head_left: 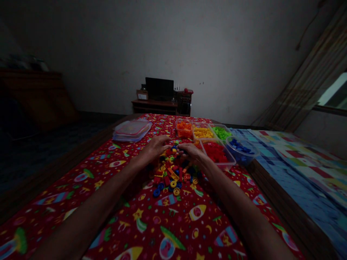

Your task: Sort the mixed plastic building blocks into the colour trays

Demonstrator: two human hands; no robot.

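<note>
On my feed, no text, brand, number or sign is legible. The small cardboard box [142, 94] on the desk [155, 103] bears a pale patch resembling a label; I cannot resolve characters on it. The dark monitor [159, 89] beside it presents no marking that I can read. On the red tablecloth [195, 224] I register printed rockets and stars, pictorial motifs in which I make out no lettering.

There are two hands [157, 146] [192, 151], four boxes [226, 165] [185, 135] [203, 138] [227, 127], one round tub [245, 159], one brick pile [173, 175] and one lid stack [132, 130].
</note>
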